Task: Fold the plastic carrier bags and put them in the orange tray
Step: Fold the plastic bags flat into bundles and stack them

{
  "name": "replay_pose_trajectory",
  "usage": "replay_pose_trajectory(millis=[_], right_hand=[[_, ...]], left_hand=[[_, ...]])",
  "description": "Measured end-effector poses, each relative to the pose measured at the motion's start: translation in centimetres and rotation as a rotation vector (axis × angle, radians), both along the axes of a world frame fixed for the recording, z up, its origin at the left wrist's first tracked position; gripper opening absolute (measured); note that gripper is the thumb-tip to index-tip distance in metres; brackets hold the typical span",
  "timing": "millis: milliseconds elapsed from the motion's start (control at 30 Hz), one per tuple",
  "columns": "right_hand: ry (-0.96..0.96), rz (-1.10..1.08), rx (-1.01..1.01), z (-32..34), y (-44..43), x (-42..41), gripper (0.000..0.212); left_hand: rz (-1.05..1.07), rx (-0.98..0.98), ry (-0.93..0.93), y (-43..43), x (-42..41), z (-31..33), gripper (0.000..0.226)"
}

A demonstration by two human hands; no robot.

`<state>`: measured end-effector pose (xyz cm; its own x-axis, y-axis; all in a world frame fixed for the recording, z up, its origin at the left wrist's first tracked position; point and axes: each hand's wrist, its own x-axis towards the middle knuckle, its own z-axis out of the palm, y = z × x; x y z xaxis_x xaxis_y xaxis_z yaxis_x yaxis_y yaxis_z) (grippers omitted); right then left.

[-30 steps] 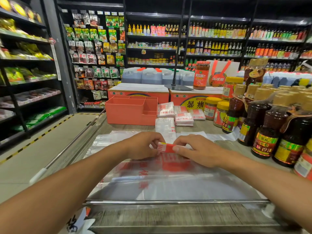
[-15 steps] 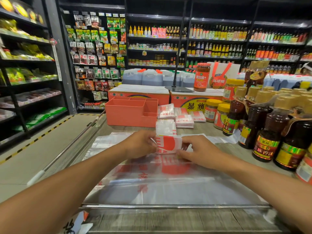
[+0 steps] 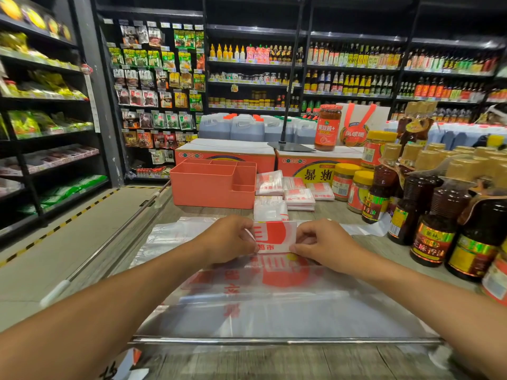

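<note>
At the centre of the frame a small folded white plastic carrier bag with red print (image 3: pixel 274 237) is held between the two hands, its printed face turned toward the camera. The left hand (image 3: pixel 230 239) has its grip curled and pinching the packet's left edge. The right hand (image 3: pixel 323 242) has its grip pinching the right edge, thumb low at the bottom corner. Beneath them, across the lower middle of the frame, lies a flat layer of clear plastic carrier bags with red lettering (image 3: pixel 274 294), spread over the grey wood-grain desk (image 3: pixel 332 209) down to a shiny metal rail (image 3: pixel 274 340) along its near edge. The rectangular orange plastic tray with inner compartments (image 3: pixel 208 187) stands on the desk left of centre, above the hands in the frame and well apart from the held packet. Just right of the tray sit small stacks of folded white-and-red bags (image 3: pixel 299 197), the nearest stack right above the held bag in the frame. Down the right side of the frame stand dark brown oil bottles with gold-and-green labels (image 3: pixel 430 234), and yellow-lidded glass jars (image 3: pixel 343 181) are near the stacks. Behind the tray are orange-and-white cardboard cartons (image 3: pixel 225 154).
</note>
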<state>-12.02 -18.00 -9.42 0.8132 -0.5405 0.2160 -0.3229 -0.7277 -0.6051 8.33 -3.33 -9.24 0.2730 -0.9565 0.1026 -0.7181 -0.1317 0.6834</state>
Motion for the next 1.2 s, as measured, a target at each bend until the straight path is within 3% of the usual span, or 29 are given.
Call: replay_pose_trajectory(millis=[267,600,967,1200], right_hand=[[0.025,-0.041,-0.038,-0.1,-0.1,0.1,0.002],[0.018,-0.082,0.024,0.2,0.4,0.3,0.012],[-0.042,-0.108,0.126,0.4,1.2,0.4,0.012],[-0.042,-0.148,0.187,0.4,1.1,0.5,0.010]], left_hand=[[0.053,-0.029,-0.089,-0.4,0.2,-0.5,0.006],[0.089,-0.024,0.095,-0.1,-0.5,-0.2,0.018],[0.114,-0.026,0.134,0.0,-0.9,-0.1,0.019],[0.141,0.037,0.159,-0.2,-1.1,-0.1,0.032]])
